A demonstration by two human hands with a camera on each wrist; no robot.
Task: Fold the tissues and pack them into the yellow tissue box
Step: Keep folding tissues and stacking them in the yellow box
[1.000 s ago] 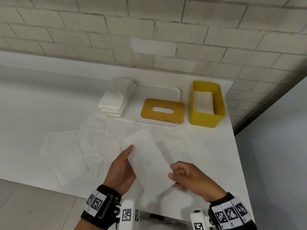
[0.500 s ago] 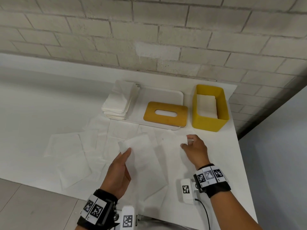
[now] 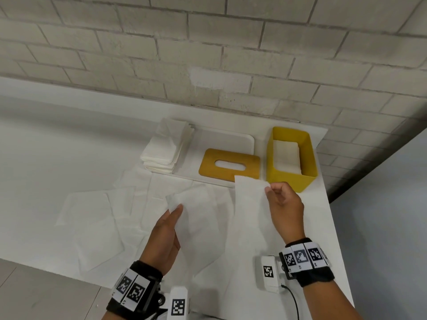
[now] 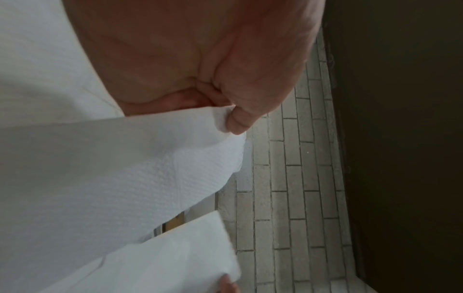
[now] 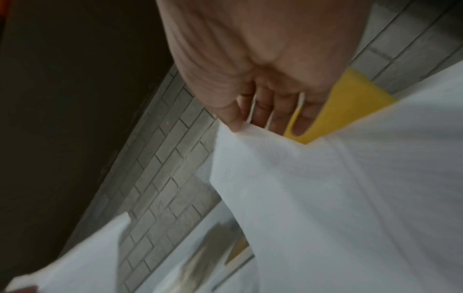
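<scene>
Two tissues up over table [image 3: 323, 239]: left hand [image 3: 165, 236] pinched folded tissue [image 3: 198, 218] at top corner, right hand [image 3: 283, 207] pinched second tissue [image 3: 249, 204] at top corner, near box [image 3: 308, 155]. Thin, limp paper, probably tears easily; better hold at corners, light pull.

Bright head view, dim, perhaps motion-blurred wrist views

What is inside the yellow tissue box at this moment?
The yellow tissue box stands open, its lid lying on the white tray. White folded tissues lie flat inside. How many are stacked cannot be told; the walls hide the sides and bottom.
</scene>
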